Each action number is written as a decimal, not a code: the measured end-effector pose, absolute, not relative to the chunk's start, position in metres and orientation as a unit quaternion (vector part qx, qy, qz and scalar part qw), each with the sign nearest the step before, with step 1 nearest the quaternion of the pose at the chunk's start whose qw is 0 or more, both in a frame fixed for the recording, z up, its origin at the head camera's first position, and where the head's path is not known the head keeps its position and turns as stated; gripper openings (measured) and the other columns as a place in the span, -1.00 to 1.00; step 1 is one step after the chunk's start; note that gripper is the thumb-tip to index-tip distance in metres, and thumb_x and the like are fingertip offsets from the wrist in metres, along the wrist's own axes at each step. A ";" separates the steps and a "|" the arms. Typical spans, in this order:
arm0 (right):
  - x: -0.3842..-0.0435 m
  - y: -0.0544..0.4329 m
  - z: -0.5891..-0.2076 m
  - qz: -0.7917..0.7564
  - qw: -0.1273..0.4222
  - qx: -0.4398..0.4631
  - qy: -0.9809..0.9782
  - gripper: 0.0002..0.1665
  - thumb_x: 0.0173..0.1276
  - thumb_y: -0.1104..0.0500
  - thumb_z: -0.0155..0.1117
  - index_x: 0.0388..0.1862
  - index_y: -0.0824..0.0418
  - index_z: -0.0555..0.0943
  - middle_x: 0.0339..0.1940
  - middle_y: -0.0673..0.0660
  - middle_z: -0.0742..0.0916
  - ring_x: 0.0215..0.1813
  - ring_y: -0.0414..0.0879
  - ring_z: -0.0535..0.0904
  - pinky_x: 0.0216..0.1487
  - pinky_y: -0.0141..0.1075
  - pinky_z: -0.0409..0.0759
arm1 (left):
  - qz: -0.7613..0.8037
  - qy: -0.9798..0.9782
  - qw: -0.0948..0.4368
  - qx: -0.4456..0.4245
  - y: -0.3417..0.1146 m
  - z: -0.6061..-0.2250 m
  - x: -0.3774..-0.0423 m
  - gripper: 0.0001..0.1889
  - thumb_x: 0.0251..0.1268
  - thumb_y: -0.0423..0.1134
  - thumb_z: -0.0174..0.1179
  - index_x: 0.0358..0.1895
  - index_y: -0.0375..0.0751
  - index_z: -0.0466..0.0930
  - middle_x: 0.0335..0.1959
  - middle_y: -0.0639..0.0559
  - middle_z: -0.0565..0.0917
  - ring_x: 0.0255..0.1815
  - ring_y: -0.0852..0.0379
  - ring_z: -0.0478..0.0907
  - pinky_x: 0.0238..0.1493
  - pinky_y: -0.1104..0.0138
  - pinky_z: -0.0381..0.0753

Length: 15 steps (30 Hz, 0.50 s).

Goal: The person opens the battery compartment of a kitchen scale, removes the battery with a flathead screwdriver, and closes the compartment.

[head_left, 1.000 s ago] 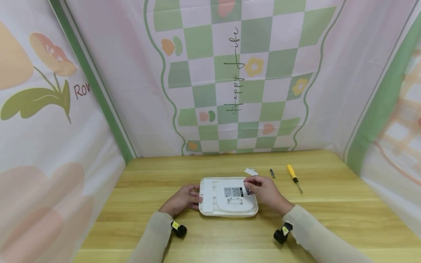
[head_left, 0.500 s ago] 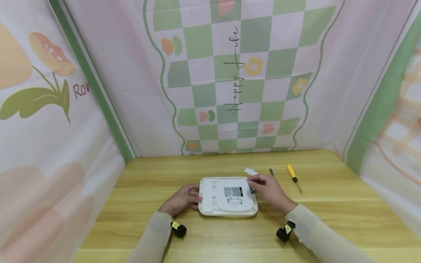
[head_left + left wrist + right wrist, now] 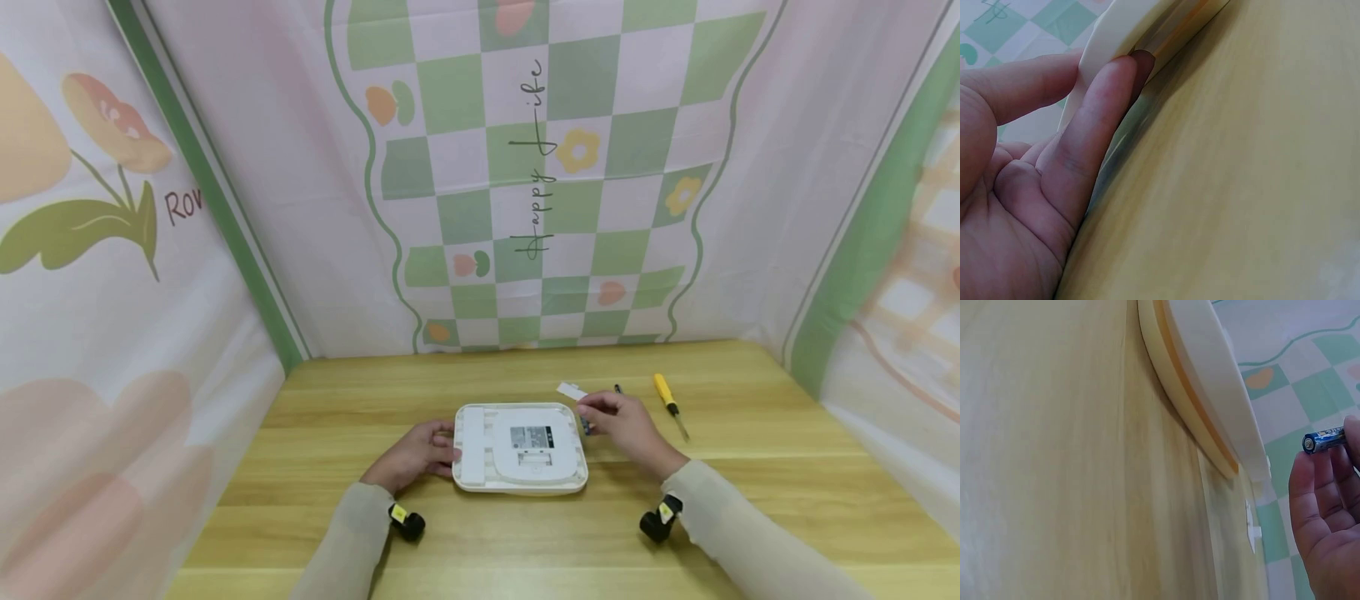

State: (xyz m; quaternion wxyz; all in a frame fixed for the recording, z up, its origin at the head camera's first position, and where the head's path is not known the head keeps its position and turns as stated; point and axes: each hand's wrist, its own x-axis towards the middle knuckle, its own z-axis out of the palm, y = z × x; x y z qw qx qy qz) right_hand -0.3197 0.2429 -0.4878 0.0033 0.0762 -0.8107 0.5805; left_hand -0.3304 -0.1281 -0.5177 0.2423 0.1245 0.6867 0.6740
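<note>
A white kitchen scale [image 3: 480,450] with rounded corners lies underside up on the table, its grey label and uncovered battery slot [image 3: 535,459] showing. My left hand [image 3: 417,457] pinches its left edge, thumb and fingers on either side of the rim in the left wrist view. Just off the scale's right edge, my right hand [image 3: 626,427] holds a small blue battery [image 3: 1324,440] between thumb and fingertips. Another battery [image 3: 618,388] lies behind that hand, mostly hidden by it. The small white battery cover [image 3: 572,391] rests behind the scale.
A screwdriver [image 3: 670,403] with a yellow and black handle lies to the right on the wooden table [image 3: 525,550]. Printed cloth curtains [image 3: 517,208] stand at the back and both sides.
My right hand has drawn away from the scale's underside to the right, carrying the battery past its edge. It now covers most of the other battery. The left hand and the scale stay put.
</note>
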 end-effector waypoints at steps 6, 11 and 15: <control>-0.323 0.251 -0.492 0.582 0.001 0.067 -0.810 -0.48 0.38 -0.04 0.28 0.10 0.34 0.58 0.00 0.30 0.64 -0.06 0.07 0.58 -0.13 -0.21 0.69 | 0.671 0.690 0.242 0.123 -0.128 -0.518 -0.331 -0.45 0.26 -0.46 0.24 0.29 -0.47 0.29 -0.13 -0.25 0.65 -0.17 -0.13 0.66 -0.17 0.10 0.71; -0.327 0.259 -0.497 0.581 0.008 0.064 -0.811 -0.50 0.39 -0.01 0.28 0.10 0.35 0.58 0.00 0.31 0.64 -0.06 0.07 0.59 -0.12 -0.22 0.69 | 0.671 0.690 0.240 0.123 -0.128 -0.518 -0.330 -0.46 0.26 -0.47 0.24 0.29 -0.47 0.30 -0.14 -0.25 0.66 -0.18 -0.12 0.66 -0.17 0.10 0.71; -0.331 0.266 -0.501 0.575 0.011 0.062 -0.816 -0.51 0.39 -0.01 0.27 0.10 0.34 0.58 0.01 0.32 0.64 -0.06 0.08 0.60 -0.13 -0.23 0.69 | 0.673 0.689 0.240 0.124 -0.128 -0.519 -0.331 -0.46 0.26 -0.47 0.24 0.28 -0.47 0.30 -0.14 -0.25 0.66 -0.17 -0.13 0.66 -0.17 0.10 0.71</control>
